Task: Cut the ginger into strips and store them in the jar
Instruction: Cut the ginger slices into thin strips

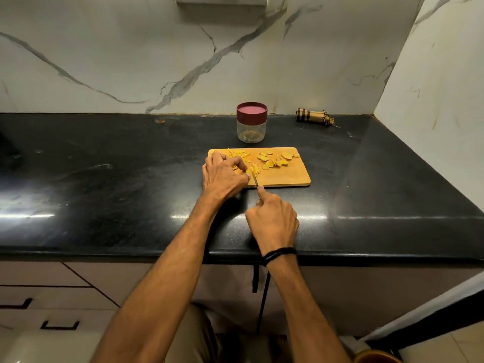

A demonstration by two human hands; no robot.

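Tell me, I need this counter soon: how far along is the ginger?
Roughly halfway. Done: a pile of strips on the board. In hand: the left hand steadies ginger while the right hand works the knife. Left: the round slices are uncut, and the jar looks empty, lid on.

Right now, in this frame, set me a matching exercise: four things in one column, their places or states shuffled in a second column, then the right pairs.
Things:
1 jar
2 ginger slices
3 ginger strips
4 knife

Places or states:
a gripped by the right hand, blade on the cutting board
b left part of the board, some under the left hand
c behind the board, lid on
d right part of the board

Pairs: 1-c, 2-d, 3-b, 4-a
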